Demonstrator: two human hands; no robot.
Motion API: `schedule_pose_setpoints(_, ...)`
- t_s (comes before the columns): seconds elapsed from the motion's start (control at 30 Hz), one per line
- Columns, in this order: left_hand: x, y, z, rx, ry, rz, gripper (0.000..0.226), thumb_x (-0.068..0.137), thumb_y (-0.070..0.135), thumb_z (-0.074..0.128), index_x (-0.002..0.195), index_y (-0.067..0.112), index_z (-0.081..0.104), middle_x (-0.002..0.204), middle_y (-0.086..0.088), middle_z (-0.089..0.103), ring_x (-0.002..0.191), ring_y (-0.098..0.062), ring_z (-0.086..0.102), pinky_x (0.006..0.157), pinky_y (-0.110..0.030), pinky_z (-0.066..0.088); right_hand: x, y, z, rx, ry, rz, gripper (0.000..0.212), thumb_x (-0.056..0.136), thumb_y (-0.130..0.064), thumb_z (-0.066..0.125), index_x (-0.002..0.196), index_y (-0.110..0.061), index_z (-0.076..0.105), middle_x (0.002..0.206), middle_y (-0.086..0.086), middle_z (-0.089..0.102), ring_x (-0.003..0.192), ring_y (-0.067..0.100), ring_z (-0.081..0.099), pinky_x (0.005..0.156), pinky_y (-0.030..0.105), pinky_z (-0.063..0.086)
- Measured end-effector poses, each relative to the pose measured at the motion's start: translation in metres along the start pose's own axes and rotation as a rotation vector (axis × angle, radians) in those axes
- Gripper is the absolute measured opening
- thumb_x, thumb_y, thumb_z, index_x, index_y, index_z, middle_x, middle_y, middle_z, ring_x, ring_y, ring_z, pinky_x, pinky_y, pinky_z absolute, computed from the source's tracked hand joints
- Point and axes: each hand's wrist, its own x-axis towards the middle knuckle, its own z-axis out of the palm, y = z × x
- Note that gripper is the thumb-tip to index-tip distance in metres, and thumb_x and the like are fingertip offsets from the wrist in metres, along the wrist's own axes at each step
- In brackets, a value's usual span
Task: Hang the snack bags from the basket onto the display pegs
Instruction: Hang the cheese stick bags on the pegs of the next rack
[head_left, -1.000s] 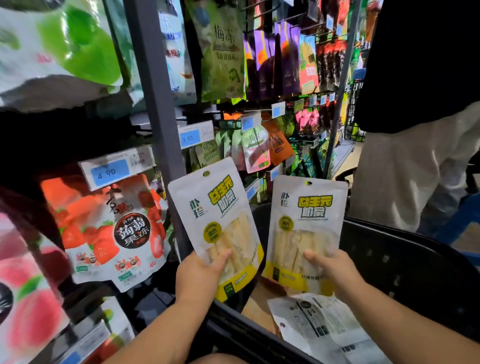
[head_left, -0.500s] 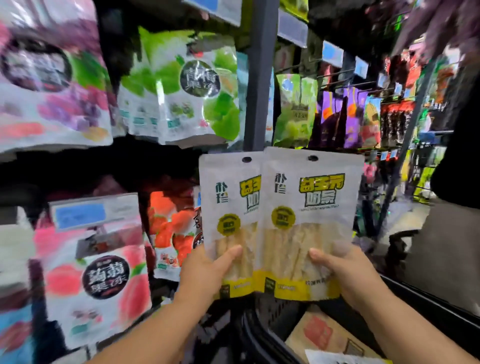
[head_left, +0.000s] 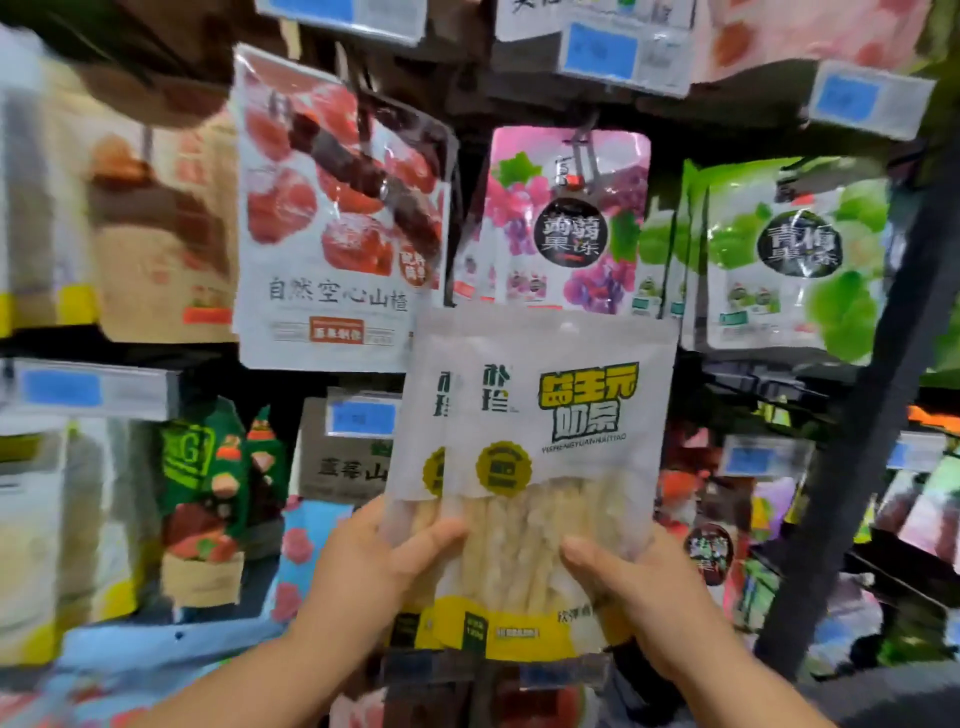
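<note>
Your left hand (head_left: 363, 566): it grips the lower left of the pair of bags. The thumb lies across the exposed strip of the rear snack bag (head_left: 415, 457), its tip reaches the front one, and the fingers are hidden behind.
Your right hand (head_left: 639, 587): it grips the lower right corner of the front snack bag (head_left: 561, 467), with the thumb pressed on the clear window and the fingers curled out of sight behind.
Front snack bag: white, with yellow and black lettering, a round yellow badge and a yellow band along the bottom. Pale sticks show through the window. You hold it upright and facing you.
Rear snack bag: the same design, almost wholly covered by the front bag, so only a narrow strip shows at the left edge.
Where the bags are: raised in front of the rack, off any peg. Their top edge overlaps the bottom of the grape jelly bag (head_left: 566, 223). The top is too blurred to show the hang holes.
Rack above: a red fruit bag (head_left: 337, 218) hangs at upper left, the grape jelly bag in the middle and a green jelly bag (head_left: 795, 254) to the right.
Price tags (head_left: 600, 52): blue and white labels sit along the rails, their print unreadable.
Post (head_left: 857, 467): a dark upright post stands just right of your right hand.
</note>
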Motion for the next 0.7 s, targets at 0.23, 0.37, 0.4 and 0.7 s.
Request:
schedule_pose_setpoints(0.23, -0.027, -0.009, -0.133, 0.144, 0.302, -0.045, 0.02, 0.078, 0.026, 0.078, 0.071, 0.031, 0.06, 0.047, 0.024, 0.059, 0.065, -0.006, 0.056, 0.049, -0.008, 0.038, 0.024, -0.007, 0.134, -0.03, -0.382, 0.014, 0.045, 0.062, -0.022, 0.08, 0.106, -0.019, 0.069, 0.091, -0.011, 0.077, 0.085, 0.004, 0.072, 0.075, 0.022, 0.054)
schedule_pose_setpoints(0.37, -0.042, -0.018, -0.199, 0.214, 0.405, -0.118, 0.026, 0.074, 0.042, 0.083, 0.068, 0.026, 0.063, 0.057, 0.012, 0.062, 0.067, -0.011, 0.058, 0.055, -0.015, 0.038, 0.027, -0.01, 0.202, -0.048, -0.496, 0.009, 0.07, 0.053, -0.028, 0.088, 0.12, -0.025, 0.066, 0.107, -0.013, 0.075, 0.105, 0.006, 0.069, 0.096, 0.032, 0.052)
schedule_pose_setpoints(0.4, -0.047, -0.02, -0.214, 0.229, 0.418, -0.132, 0.026, 0.074, 0.046, 0.081, 0.069, 0.028, 0.063, 0.055, 0.013, 0.063, 0.067, -0.007, 0.057, 0.055, -0.014, 0.037, 0.027, -0.01, 0.217, -0.063, -0.501, -0.006, 0.071, 0.049, -0.033, 0.088, 0.117, -0.028, 0.067, 0.105, -0.015, 0.075, 0.104, 0.004, 0.068, 0.097, 0.029, 0.051)
schedule_pose_setpoints(0.7, -0.085, -0.05, -0.327, 0.303, 0.505, -0.261, 0.045, 0.068, 0.068, 0.073, 0.081, 0.024, 0.072, 0.068, 0.004, 0.07, 0.073, -0.014, 0.064, 0.065, -0.024, 0.046, 0.012, -0.006, 0.342, 0.037, -0.691, -0.042, 0.065, 0.061, -0.032, 0.089, 0.122, -0.028, 0.068, 0.116, -0.006, 0.073, 0.115, 0.015, 0.066, 0.102, 0.04, 0.05)
